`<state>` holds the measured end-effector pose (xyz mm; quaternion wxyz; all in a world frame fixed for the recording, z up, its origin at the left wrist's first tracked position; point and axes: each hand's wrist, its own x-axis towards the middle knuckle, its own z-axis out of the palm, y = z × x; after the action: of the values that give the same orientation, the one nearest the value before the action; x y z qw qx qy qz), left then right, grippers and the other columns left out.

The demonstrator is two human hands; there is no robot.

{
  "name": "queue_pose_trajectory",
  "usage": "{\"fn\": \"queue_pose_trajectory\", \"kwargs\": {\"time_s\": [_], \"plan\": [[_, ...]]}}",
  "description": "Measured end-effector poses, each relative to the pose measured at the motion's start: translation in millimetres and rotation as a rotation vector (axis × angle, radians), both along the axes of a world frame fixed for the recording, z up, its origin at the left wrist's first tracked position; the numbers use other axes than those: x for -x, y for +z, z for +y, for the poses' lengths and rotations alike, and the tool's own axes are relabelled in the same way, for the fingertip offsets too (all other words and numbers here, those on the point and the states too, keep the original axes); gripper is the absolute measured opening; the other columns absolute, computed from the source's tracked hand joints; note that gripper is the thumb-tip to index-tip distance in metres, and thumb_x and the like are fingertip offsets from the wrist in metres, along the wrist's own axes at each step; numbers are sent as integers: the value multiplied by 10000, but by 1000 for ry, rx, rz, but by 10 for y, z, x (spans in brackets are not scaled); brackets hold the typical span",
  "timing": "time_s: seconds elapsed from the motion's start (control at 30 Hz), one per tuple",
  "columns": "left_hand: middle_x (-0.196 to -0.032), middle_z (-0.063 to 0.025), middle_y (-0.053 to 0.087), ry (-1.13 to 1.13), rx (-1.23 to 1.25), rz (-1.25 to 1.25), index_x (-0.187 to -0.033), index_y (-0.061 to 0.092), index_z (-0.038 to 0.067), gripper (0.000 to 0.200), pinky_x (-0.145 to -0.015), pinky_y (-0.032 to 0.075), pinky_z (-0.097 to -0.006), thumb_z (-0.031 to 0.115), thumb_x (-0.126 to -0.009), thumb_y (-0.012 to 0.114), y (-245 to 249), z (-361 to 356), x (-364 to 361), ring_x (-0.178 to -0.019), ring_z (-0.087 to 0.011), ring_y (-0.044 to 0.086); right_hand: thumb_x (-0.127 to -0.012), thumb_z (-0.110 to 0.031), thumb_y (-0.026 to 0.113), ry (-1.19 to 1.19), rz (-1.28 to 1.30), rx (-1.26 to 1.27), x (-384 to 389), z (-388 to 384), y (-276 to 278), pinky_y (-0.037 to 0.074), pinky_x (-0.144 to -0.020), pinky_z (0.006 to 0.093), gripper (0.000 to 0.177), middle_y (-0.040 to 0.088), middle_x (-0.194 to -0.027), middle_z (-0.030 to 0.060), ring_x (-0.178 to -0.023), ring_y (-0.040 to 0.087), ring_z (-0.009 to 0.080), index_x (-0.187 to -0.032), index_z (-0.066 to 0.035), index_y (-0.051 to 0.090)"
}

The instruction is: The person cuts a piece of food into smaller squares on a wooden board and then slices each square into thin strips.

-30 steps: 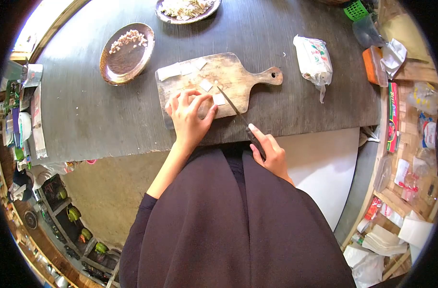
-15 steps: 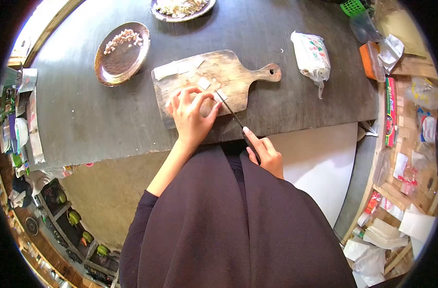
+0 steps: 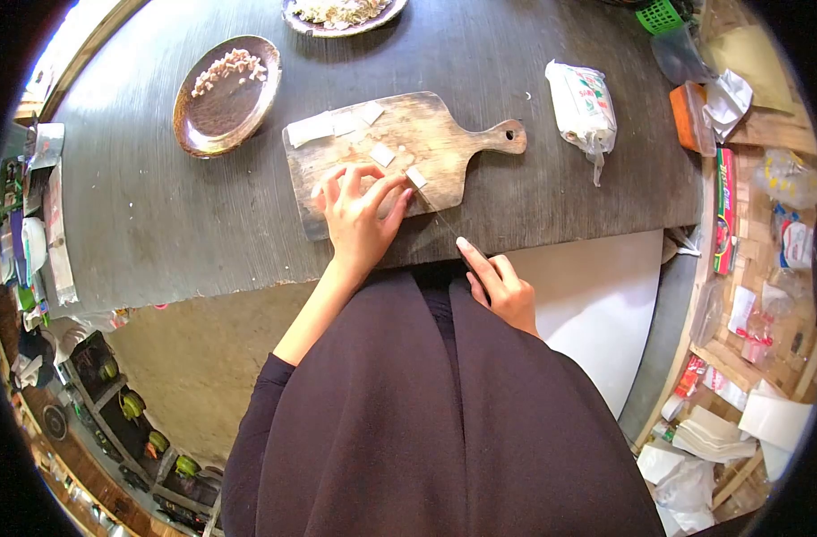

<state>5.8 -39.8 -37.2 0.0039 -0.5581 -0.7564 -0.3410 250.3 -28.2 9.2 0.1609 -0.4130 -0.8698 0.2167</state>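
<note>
A wooden cutting board lies on the dark table, its handle toward the right. Several pale white pieces rest on it: flat slabs along the upper left and small pieces near the middle. My left hand is over the board's lower part, fingers bent and apart, fingertips beside a small white piece; whether it pinches anything is unclear. My right hand grips the handle of a knife, index finger stretched along it. The thin blade points up-left toward that small piece, its tip near my left fingers.
A brown oval plate with small diced pieces stands at the upper left of the table. Another plate of chopped food is at the top. A white plastic packet lies right of the board. An orange container sits at the right edge.
The knife in my right hand has moved slightly right and its blade has turned, looking thinner. The small white piece by its tip now shows more fully. My left hand has barely moved.
</note>
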Motion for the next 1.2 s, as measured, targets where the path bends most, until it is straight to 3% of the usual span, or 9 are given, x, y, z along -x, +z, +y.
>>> {"fn": "queue_pose_trajectory", "kwargs": {"time_s": [0.6,0.9,1.2], "plan": [[-1057,-14,648,-17,-2,-80,-971,802,222,207,-991,380,-463,241,-772,856,37,31,18,-1117,-299,532,-873,-160,762,22,-15,-44,-88,48,-67,543,-540,364,612,513,-823,27,-562,591,197,-1443,-332,618],[-1063,-20,646,-18,20,-76,-958,797,216,209,-1000,375,-464,250,-763,863,83,19,20,-1145,-319,516,-858,-96,771,-9,10,-76,-194,117,-97,534,-562,366,622,522,-825,23,-584,576,185,-1435,-284,632],[-1073,-59,611,-135,127,-91,-1100,759,219,292,-986,402,-484,153,-817,788,160,51,74,-1116,-326,515,-869,-58,760,-32,93,-21,-147,170,34,538,-589,362,609,566,-860,40,-629,588,199,-1441,-221,625]]}}
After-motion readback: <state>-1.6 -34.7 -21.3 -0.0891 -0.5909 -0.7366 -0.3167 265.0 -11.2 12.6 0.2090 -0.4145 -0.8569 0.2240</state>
